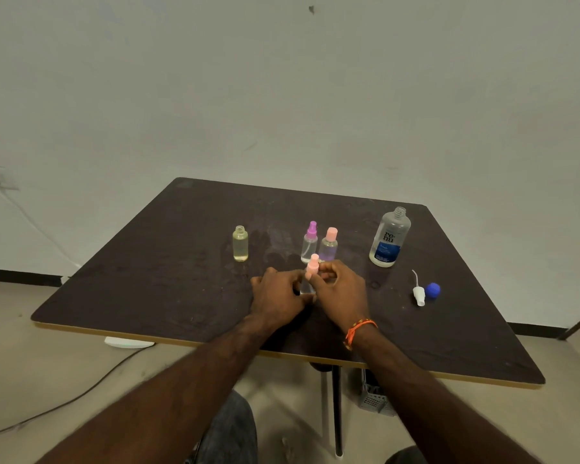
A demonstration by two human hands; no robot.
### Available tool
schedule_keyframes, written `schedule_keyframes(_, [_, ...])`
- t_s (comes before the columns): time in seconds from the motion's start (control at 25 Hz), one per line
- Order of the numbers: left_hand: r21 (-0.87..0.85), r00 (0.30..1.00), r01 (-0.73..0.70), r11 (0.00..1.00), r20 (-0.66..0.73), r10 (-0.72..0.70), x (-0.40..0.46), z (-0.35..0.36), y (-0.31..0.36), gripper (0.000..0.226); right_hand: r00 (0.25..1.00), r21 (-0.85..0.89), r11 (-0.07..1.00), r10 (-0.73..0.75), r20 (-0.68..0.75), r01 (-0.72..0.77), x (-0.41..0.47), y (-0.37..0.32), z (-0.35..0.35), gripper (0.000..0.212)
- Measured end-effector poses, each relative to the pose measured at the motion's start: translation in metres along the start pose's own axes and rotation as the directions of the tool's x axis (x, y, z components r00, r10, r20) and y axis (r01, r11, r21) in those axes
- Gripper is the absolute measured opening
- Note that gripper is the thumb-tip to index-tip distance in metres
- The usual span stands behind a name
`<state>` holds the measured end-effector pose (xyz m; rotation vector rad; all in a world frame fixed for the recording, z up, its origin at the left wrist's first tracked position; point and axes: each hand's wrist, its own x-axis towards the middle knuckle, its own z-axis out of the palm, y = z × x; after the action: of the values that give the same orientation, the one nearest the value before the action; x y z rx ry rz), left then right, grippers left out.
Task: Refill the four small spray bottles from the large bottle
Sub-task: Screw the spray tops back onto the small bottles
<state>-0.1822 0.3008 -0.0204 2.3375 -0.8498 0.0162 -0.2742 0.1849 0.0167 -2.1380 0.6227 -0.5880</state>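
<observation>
A small clear spray bottle with a pink spray top (312, 266) stands upright near the middle of the dark table (148, 262). My left hand (277, 298) grips its clear body low down. My right hand (340, 291) pinches the pink top. Behind them stand a bottle with a purple sprayer (310, 241) and one with a pink cap (329, 244). An uncapped small bottle of yellowish liquid (240, 244) stands to the left. The large clear bottle with a blue label (389, 237) stands open at the right.
A white spray head with its tube (418, 293) and a blue cap (433, 291) lie on the table right of my hands. A wall lies behind the table. A cable (81, 393) runs over the floor at the left.
</observation>
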Motion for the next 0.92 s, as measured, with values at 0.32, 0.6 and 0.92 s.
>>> schedule_keyframes(0.32, [0.122,0.989,0.111,0.986,-0.106,-0.099,0.044,-0.016,-0.009,0.019,0.99,0.168,0.981,0.08,0.117,-0.099,0.028,-0.011,0.037,0.046])
schedule_keyframes(0.6, [0.207,0.984,0.177,0.962,-0.066,-0.167,0.087,-0.004,-0.006,0.015,0.984,0.159,0.985,0.033,0.174,-0.061,0.045,-0.009,0.05,0.064])
schedule_keyframes(0.92, [0.125,0.981,0.168,0.978,-0.122,-0.152,0.075,-0.008,-0.001,0.033,0.992,0.127,0.991,0.014,0.126,-0.03,0.034,-0.002,0.039,0.052])
